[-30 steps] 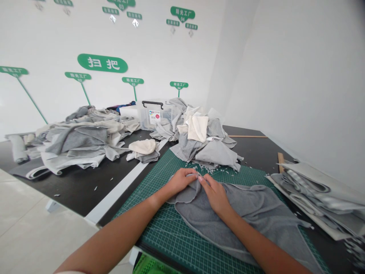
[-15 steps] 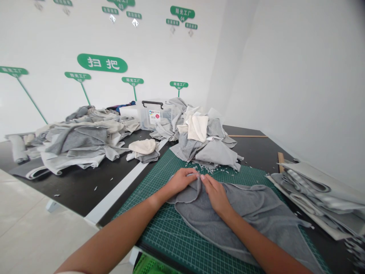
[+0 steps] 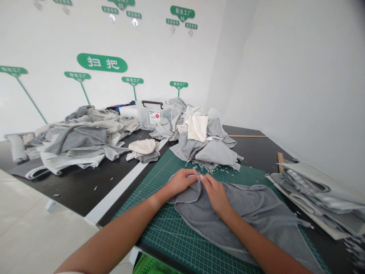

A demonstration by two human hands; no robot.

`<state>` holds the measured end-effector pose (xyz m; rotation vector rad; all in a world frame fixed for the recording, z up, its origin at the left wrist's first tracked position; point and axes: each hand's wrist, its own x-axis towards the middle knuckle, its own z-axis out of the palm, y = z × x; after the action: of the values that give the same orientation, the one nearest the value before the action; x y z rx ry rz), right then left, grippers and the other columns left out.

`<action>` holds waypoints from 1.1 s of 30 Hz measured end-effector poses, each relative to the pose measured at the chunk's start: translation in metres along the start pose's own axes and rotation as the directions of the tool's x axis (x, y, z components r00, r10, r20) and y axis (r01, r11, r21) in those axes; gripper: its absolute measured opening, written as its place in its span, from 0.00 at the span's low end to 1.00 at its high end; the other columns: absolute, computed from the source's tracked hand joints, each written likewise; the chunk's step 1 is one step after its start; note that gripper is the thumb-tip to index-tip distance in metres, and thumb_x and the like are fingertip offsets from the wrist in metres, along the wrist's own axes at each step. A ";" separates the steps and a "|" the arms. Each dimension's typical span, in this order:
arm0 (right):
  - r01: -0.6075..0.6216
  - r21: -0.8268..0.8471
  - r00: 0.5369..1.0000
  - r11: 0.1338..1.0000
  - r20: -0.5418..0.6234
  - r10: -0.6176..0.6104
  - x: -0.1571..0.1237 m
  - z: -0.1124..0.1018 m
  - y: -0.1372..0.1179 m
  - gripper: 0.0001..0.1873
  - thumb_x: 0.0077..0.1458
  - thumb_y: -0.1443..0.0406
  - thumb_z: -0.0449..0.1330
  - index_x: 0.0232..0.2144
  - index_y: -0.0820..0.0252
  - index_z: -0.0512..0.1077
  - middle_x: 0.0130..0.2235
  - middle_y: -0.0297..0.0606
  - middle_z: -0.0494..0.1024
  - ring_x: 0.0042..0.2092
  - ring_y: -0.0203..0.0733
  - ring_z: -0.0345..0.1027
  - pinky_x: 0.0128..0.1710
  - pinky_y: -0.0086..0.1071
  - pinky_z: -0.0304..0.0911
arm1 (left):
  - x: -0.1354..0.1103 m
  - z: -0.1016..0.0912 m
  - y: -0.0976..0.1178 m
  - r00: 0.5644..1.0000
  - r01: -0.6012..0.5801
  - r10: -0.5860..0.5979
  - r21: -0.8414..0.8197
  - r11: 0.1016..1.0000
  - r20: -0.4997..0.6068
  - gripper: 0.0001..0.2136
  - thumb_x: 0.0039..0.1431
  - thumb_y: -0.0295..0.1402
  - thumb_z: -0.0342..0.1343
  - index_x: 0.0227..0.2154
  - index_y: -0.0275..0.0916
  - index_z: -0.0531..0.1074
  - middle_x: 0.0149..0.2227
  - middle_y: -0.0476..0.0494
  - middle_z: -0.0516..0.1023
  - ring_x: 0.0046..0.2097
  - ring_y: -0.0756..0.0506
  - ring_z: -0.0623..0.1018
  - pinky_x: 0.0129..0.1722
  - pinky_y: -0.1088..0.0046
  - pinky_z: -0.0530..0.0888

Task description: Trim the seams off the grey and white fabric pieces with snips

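A grey piece of cloth (image 3: 251, 217) lies spread on the green cutting mat (image 3: 173, 236) in front of me. My left hand (image 3: 180, 182) is curled and pinches the cloth's far left corner. My right hand (image 3: 215, 193) rests on the same corner right beside it, fingertips pressed together on the fabric edge. The two hands nearly touch at the fingertips.
A heap of grey and cream cloth (image 3: 203, 142) sits just beyond the mat, with small scraps around it. A larger pile (image 3: 80, 139) covers the black table at left. A clear plastic box (image 3: 154, 114) stands at the back. Stacked grey pieces (image 3: 316, 194) lie at right.
Both hands have stayed on the cloth corner, with only slight shifts of the fingers. The cloth lies as before.
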<state>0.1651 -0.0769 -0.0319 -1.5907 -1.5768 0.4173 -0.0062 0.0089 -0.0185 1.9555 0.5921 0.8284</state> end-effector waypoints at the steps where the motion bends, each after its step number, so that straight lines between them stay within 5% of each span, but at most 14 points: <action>1: 0.008 -0.003 1.000 1.000 -0.002 -0.008 0.000 0.000 0.000 0.23 0.70 0.48 0.48 0.28 0.54 0.62 0.27 0.28 0.68 0.31 0.40 0.62 0.33 0.30 0.50 | 0.000 0.000 0.000 1.000 0.004 -0.004 0.001 1.000 0.002 0.16 0.65 0.43 0.52 0.36 0.36 0.78 0.36 0.47 0.80 0.40 0.46 0.76 0.43 0.75 0.69; 19: -0.029 0.171 0.998 0.985 -0.047 0.038 0.000 -0.005 -0.008 0.23 0.66 0.46 0.52 0.27 0.56 0.66 0.26 0.29 0.68 0.31 0.40 0.61 0.31 0.29 0.55 | 0.000 0.002 -0.001 1.000 -0.010 0.011 0.036 0.999 -0.018 0.15 0.65 0.42 0.52 0.37 0.37 0.79 0.37 0.48 0.81 0.41 0.45 0.77 0.44 0.74 0.70; 24: -0.001 0.128 0.994 0.992 -0.104 0.014 0.004 -0.005 -0.003 0.21 0.64 0.47 0.54 0.30 0.57 0.69 0.30 0.31 0.73 0.34 0.42 0.65 0.35 0.30 0.57 | 0.001 -0.003 0.000 0.983 0.013 0.004 0.090 0.996 -0.184 0.14 0.65 0.40 0.50 0.37 0.39 0.78 0.39 0.47 0.81 0.43 0.44 0.77 0.45 0.73 0.70; 29: -0.044 0.059 0.986 0.997 -0.160 0.053 0.007 -0.010 0.001 0.24 0.64 0.47 0.53 0.24 0.56 0.61 0.25 0.30 0.66 0.30 0.40 0.58 0.31 0.30 0.52 | -0.003 -0.023 0.010 0.828 0.127 -0.001 0.185 0.975 -0.561 0.14 0.68 0.41 0.47 0.40 0.41 0.75 0.37 0.46 0.79 0.39 0.44 0.76 0.42 0.71 0.69; 33: -0.119 0.088 0.987 0.989 -0.098 0.128 0.007 -0.027 -0.001 0.23 0.62 0.47 0.53 0.25 0.55 0.61 0.24 0.30 0.65 0.28 0.40 0.58 0.28 0.30 0.52 | -0.008 -0.045 0.023 0.686 0.167 0.044 0.217 0.962 -0.726 0.14 0.69 0.41 0.45 0.47 0.42 0.72 0.36 0.46 0.76 0.36 0.45 0.74 0.39 0.71 0.67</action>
<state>0.1853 -0.0787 -0.0129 -1.6264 -1.3711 0.4526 -0.0432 0.0173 0.0152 1.7667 1.2927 1.5741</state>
